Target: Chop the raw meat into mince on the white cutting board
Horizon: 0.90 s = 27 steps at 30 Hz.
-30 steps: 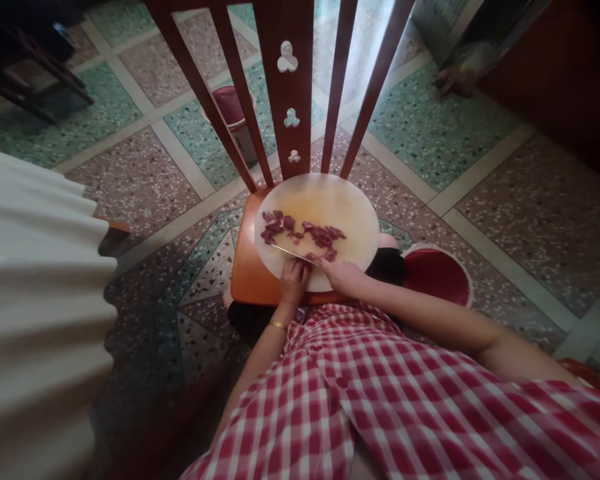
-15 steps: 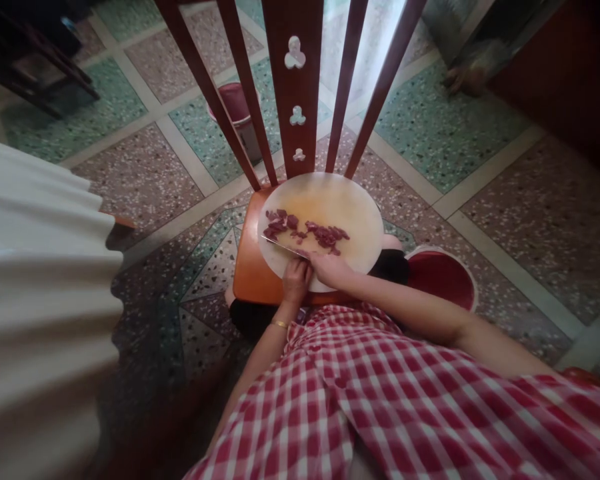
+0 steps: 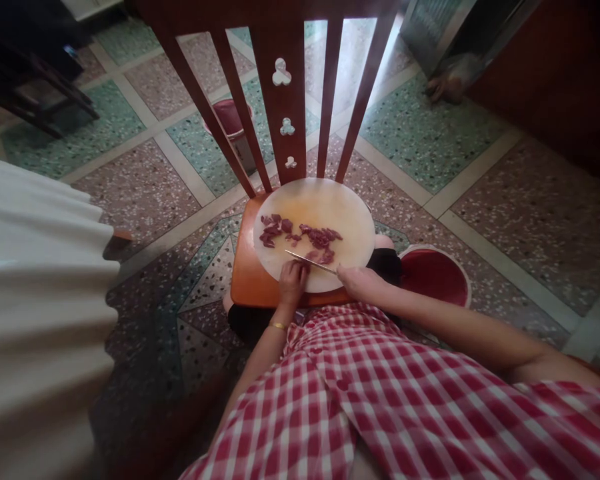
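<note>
A round, pale cutting board point(image 3: 347, 207) rests on the seat of a wooden chair point(image 3: 245, 280). Cut pieces of dark red meat point(image 3: 321, 236) lie across its middle, with a second group of chunks toward the left. My right hand point(image 3: 364, 283) is closed round the handle of a knife point(image 3: 313, 261), whose blade points left over the near part of the board. Close by the blade, my left hand point(image 3: 293, 280) is at the board's near edge with its fingers curled. A dark bit of meat seems to be under those fingers, mostly hidden.
The chair's slatted back point(image 3: 290, 93) rises beyond the board. A red basin point(image 3: 437, 277) stands on the floor to the right, and a red bucket point(image 3: 230, 119) behind the chair. A pale pleated cloth point(image 3: 40, 300) hangs at the left.
My right hand and the knife have moved right, away from my left hand. The blade now crosses the board farther right. My left hand has stayed at the near edge. The view has tilted slightly.
</note>
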Each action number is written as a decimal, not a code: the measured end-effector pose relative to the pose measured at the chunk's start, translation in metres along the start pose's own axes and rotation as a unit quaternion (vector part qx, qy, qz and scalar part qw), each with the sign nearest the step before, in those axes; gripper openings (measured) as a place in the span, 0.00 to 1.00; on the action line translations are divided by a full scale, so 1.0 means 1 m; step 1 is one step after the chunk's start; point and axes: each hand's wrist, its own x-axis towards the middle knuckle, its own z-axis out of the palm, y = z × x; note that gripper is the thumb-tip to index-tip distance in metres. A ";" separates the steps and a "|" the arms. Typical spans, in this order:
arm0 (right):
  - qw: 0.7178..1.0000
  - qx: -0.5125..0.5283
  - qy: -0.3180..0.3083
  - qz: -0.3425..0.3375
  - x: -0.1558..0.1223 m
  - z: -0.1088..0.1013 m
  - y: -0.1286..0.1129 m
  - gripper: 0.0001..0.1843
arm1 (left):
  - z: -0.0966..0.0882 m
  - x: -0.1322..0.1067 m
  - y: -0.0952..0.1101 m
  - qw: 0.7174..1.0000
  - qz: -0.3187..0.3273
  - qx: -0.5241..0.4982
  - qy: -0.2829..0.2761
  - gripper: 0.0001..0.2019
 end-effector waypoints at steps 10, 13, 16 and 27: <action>0.999 0.021 0.015 -0.038 0.048 -0.011 -0.032 0.15 | 0.001 0.000 -0.002 1.000 0.009 -0.005 0.003 0.07; 0.999 0.025 0.017 -0.035 0.050 -0.006 -0.033 0.16 | 0.000 0.001 0.000 1.000 0.011 0.010 0.001 0.07; 1.000 0.023 0.002 -0.010 0.033 0.007 -0.020 0.16 | 0.000 0.001 0.001 1.000 0.015 0.017 0.001 0.07; 0.998 0.042 0.048 -0.028 0.052 0.001 -0.035 0.17 | -0.004 0.002 0.001 1.000 -0.004 0.008 -0.028 0.08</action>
